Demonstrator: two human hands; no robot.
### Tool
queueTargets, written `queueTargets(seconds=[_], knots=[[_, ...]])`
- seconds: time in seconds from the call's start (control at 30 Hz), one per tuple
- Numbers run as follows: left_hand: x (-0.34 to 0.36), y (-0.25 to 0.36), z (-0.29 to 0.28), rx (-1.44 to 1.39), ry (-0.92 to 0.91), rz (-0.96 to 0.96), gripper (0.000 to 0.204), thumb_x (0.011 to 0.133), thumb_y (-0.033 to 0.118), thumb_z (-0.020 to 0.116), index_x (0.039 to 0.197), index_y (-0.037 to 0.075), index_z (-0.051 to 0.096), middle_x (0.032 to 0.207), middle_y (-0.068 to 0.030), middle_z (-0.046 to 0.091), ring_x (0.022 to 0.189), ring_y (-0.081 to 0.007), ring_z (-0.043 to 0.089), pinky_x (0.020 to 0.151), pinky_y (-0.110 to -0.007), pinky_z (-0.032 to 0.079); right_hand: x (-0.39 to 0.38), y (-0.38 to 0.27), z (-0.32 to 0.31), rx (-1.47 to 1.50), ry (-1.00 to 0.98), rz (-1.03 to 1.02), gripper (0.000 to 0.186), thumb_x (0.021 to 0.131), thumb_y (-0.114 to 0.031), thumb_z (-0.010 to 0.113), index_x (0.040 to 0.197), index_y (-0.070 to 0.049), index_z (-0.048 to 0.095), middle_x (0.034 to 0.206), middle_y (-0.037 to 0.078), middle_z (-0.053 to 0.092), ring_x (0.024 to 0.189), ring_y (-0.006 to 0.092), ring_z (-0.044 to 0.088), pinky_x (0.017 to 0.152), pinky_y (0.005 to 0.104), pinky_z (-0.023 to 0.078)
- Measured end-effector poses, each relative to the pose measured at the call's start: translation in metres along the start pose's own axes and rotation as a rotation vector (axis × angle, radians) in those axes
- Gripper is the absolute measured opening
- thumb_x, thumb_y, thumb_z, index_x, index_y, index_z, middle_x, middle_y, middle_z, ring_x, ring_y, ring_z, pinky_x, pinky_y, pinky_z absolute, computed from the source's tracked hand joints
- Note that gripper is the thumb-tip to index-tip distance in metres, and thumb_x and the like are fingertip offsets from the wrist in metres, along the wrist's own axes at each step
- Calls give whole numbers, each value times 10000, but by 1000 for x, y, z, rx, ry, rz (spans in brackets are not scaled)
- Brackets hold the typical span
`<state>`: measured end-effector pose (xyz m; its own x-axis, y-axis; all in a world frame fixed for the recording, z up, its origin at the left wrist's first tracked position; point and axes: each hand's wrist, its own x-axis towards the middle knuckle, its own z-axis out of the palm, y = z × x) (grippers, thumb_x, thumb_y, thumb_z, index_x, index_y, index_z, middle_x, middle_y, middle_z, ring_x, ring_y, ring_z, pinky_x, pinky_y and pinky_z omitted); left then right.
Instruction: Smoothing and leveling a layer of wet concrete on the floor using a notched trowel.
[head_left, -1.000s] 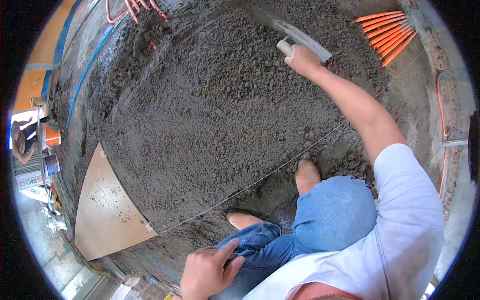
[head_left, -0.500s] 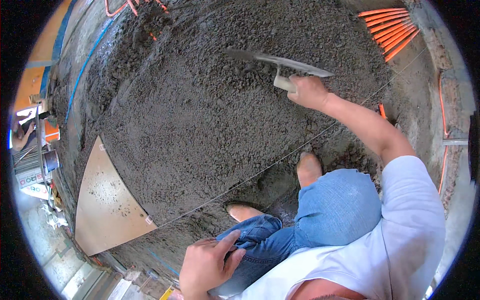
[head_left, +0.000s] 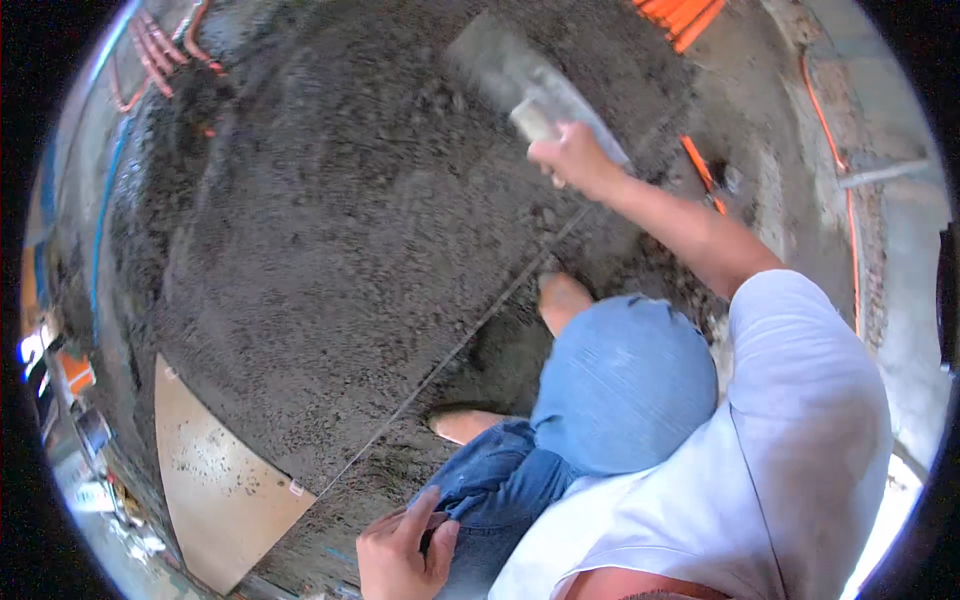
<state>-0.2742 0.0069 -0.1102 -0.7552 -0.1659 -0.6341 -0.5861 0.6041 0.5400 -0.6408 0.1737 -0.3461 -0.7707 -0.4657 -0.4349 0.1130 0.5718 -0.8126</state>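
Note:
My right hand grips the pale handle of a long steel trowel. The broad blade, smeared with grey toward its far end, slants over the wet grey mortar at the top middle. Whether the whole blade touches the surface I cannot tell. My left hand is at the lower edge beside my bent left leg, in blue jeans; it holds nothing and its fingers are apart. A thin taut string runs diagonally across the mortar, between the trowel side and a beige board.
The beige board, flecked with mortar, lies at lower left. Orange conduits and a short orange pipe stick out at the upper right. Reddish pipes and a blue hose are on the left. My feet are beside the string.
The trowel has turned, so its blade now slants more steeply and shows more of its face. The whole view has shifted and rotated. My left hand still lies by my leg.

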Motion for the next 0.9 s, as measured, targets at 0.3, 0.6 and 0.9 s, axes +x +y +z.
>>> queueTargets(seconds=[0.3,0.6,0.9], knots=[[29,-1,-4,-21,-171,68,350,876,146,571,1181,-24,567,991,-244,650,891,-337,654,768,-361,504,-123,50,-169,23,455,47,377,729,-337,706,863,-4,589,657,34,595,529,97,542,519,265,451],[39,-22,-4,42,-157,19,330,824,120,612,1138,22,595,926,-212,647,833,-312,653,709,-357,511,-293,179,-167,-542,304,526,691,752,-383,679,1185,117,476,821,200,630,781,307,609,676,419,490],[23,-69,-29,-95,325,392,168,750,80,669,915,50,664,827,-94,658,777,-293,648,697,-374,524,-81,90,-70,-749,-117,-151,309,740,-107,704,1016,1,615,820,97,658,726,153,606,665,299,486]])
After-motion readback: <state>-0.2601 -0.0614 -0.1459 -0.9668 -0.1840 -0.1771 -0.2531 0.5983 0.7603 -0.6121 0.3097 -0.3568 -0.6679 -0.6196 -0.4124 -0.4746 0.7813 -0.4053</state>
